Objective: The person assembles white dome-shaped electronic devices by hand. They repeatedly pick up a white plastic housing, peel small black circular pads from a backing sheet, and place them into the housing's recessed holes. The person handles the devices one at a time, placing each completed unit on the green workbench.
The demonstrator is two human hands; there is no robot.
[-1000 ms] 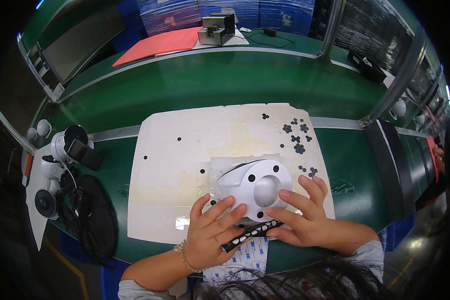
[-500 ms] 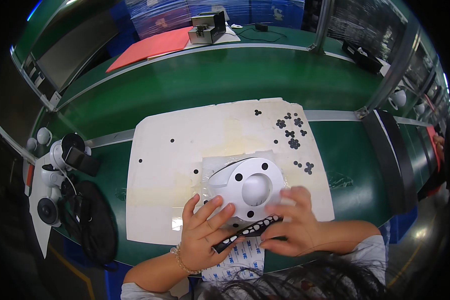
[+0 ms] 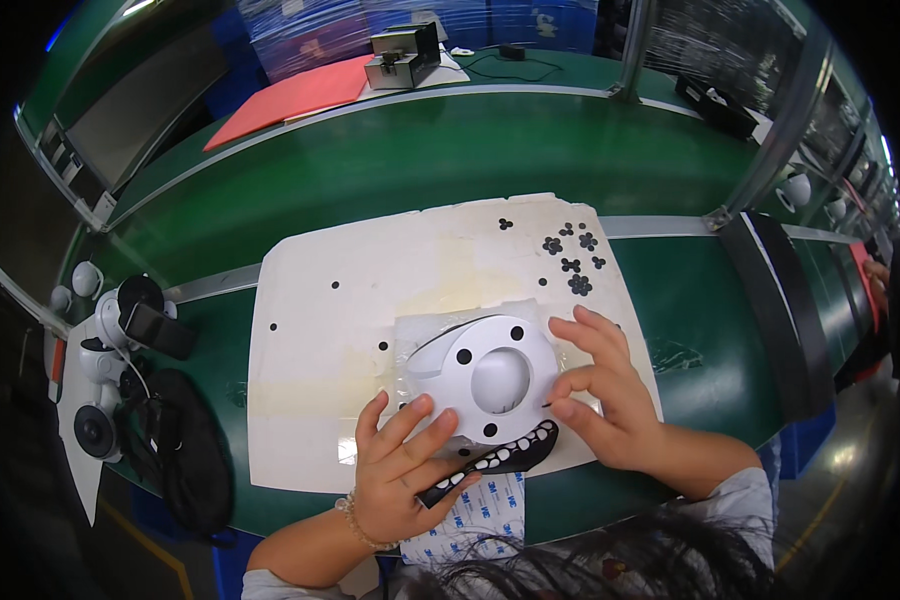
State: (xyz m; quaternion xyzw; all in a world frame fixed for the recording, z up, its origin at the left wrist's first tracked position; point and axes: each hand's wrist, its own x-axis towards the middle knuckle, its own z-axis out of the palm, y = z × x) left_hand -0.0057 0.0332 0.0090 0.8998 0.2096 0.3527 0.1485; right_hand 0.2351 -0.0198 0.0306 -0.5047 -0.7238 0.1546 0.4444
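- Evidently, the white housing [image 3: 498, 380] sat near the middle of the pale board [image 3: 310, 400], on a translucent wrap [image 3: 525, 310], its lower left edge hidden by fingertips.
- The left hand [image 3: 395, 485] was spread, its fingertips against the housing, while its thumb held the black strip [image 3: 530, 456] with white ovals; the strip's lower end was partly covered.
- The right hand [image 3: 615, 405] was narrowed to a thumb-and-forefinger pinch just beside the housing's right edge, on a small dark piece [image 3: 547, 405] too slight to make out; its other fingers were loosely raised.
- A printed white sheet [image 3: 485, 525] lay under the left hand and strip, its left part hidden.
- Dark hair [image 3: 650, 550] crossed the lower edge, masking part of the near side.
- Black dots [image 3: 580, 285] clustered at the board's upper right.
- To the left stood white round-headed devices [image 3: 95, 430], overlapped by a black pouch [image 3: 195, 440] and cable, hard to separate.
- Beyond the green bench [image 3: 420, 150] were a red sheet [image 3: 290, 100] and a metal box [image 3: 405, 65]; wrapped blue crates [image 3: 310, 45] were cut off above.
- Another person's hand [image 3: 878, 275] barely showed at the far right.
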